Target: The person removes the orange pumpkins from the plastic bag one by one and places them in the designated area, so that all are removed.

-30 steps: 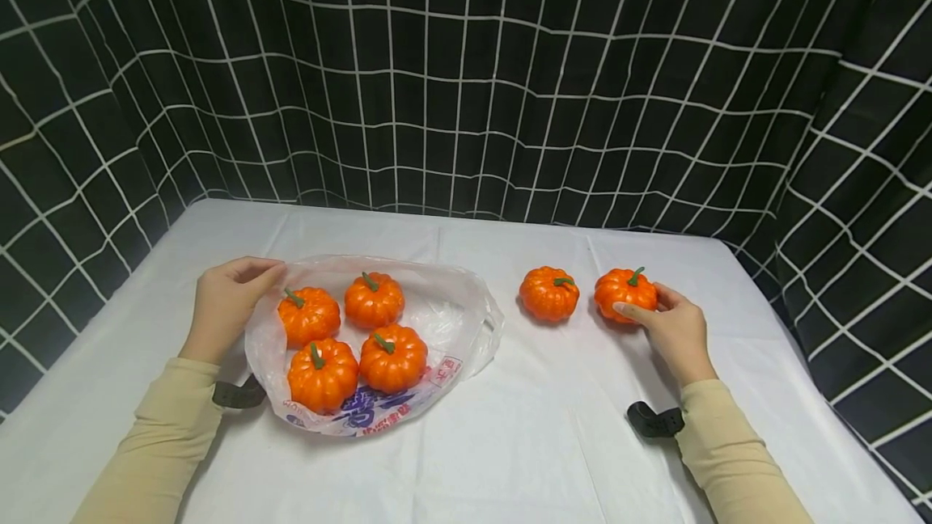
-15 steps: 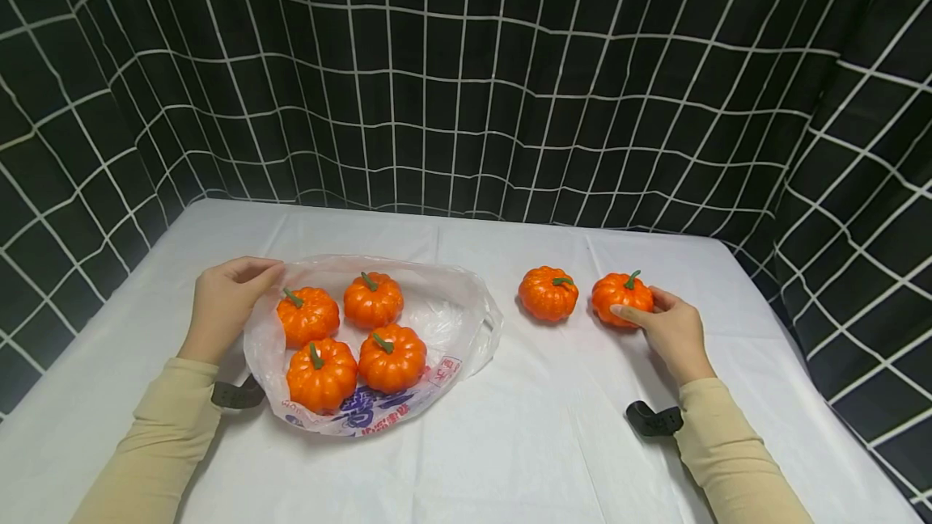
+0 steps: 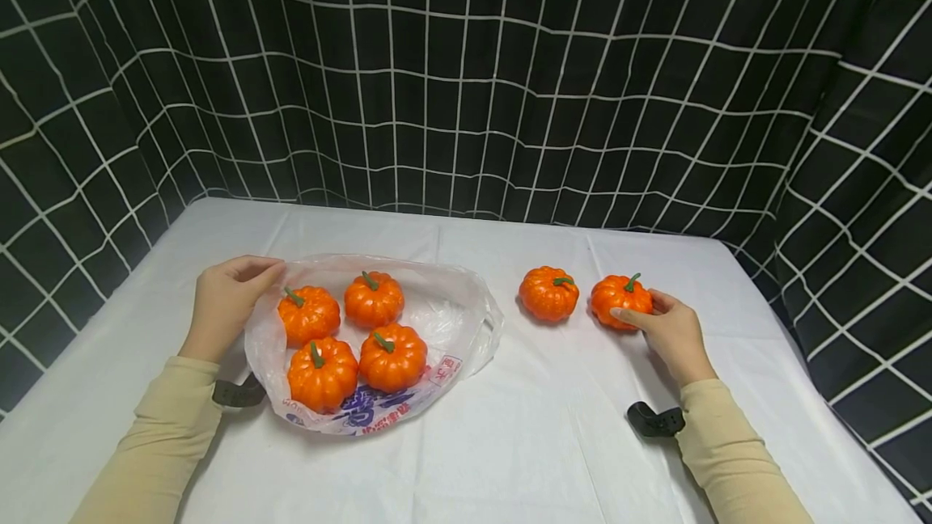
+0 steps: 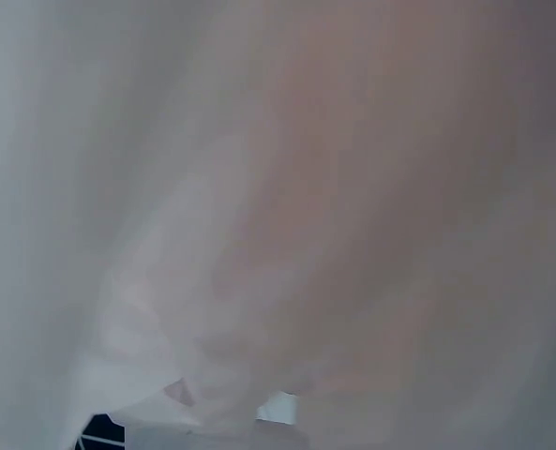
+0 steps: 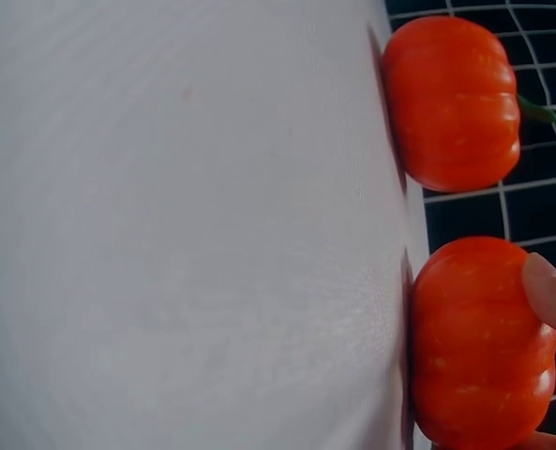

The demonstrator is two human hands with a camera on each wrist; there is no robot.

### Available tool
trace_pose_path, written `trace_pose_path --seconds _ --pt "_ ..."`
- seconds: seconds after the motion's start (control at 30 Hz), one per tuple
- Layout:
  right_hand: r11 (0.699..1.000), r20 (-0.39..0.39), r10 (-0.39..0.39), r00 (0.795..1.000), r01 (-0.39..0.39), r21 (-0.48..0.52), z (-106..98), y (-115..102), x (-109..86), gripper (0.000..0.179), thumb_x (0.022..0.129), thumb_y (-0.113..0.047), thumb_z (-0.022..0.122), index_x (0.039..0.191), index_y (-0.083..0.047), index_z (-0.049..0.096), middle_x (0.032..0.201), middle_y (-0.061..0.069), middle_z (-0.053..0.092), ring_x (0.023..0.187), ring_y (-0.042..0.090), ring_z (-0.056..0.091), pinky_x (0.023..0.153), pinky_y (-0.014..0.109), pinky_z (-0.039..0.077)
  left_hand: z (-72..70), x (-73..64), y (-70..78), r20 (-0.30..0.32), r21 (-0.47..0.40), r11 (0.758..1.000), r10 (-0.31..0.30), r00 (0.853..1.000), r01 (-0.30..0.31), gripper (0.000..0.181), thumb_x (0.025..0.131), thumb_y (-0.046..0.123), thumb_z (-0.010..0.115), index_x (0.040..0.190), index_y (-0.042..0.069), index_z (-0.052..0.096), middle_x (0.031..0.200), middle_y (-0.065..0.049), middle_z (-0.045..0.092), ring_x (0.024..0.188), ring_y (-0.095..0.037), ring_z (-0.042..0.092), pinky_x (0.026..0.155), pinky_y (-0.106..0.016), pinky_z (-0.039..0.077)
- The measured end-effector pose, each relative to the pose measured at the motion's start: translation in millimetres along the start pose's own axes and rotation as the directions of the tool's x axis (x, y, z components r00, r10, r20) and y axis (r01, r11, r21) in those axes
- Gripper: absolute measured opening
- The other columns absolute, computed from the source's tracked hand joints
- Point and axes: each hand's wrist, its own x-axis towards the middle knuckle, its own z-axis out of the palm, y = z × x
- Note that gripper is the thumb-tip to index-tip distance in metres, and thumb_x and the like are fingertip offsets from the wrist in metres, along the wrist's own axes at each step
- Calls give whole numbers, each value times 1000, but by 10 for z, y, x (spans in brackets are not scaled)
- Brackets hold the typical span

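My left hand [image 3: 231,297] pinches the left rim of a thin white plastic bag [image 3: 447,310] printed in red and blue. Inside the spread bag sit several small orange pumpkins [image 3: 393,358] with green stems. The bag's film fills most of the left wrist view and blurs it. On the right, my right hand [image 3: 673,332] grips another pumpkin [image 3: 619,303] from its right side, thumb in front; its other fingers are mostly hidden behind. A further pumpkin [image 3: 548,294] rests on the cloth just left of the held one. In the right wrist view the thumb [image 5: 551,295] presses the pumpkin's side.
A white cloth [image 3: 510,443] covers the table. Black curtains [image 3: 466,87] with a white grid stand behind it and along both sides. Black wrist straps [image 3: 655,420] show beneath both sleeves.
My right hand has shifted slightly left and toward me with its pumpkin, which sits a little lower in view. My left hand and the bag stay in place.
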Motion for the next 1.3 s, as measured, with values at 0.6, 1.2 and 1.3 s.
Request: trace_pose_path --seconds 0.6,1.2,1.3 --pt "999 61 -1 998 4 -46 -45 -6 12 100 90 -44 70 156 5 13 160 30 23 148 44 25 121 54 25 6 6 -23 5 -5 1000 -5 1000 5 49 97 44 61 116 1 71 120 -22 70 118 -34 59 107 -53 47" --pt "992 -88 -126 988 125 -16 -47 -71 -300 92 90 -34 72 157 1 19 163 21 23 150 40 27 121 50 28 4 1 -16 7 -9 1000 -13 1000 13 48 97 43 61 116 1 70 120 -21 70 118 -33 59 108 -53 46" --pt "985 -131 -174 976 174 -12 -7 -125 -442 89 88 -27 75 155 1 24 162 20 28 149 38 29 120 47 31 3 2 -15 3 -8 1000 -14 1000 14 47 97 43 61 116 1 70 120 -21 70 117 -33 59 107 -52 46"
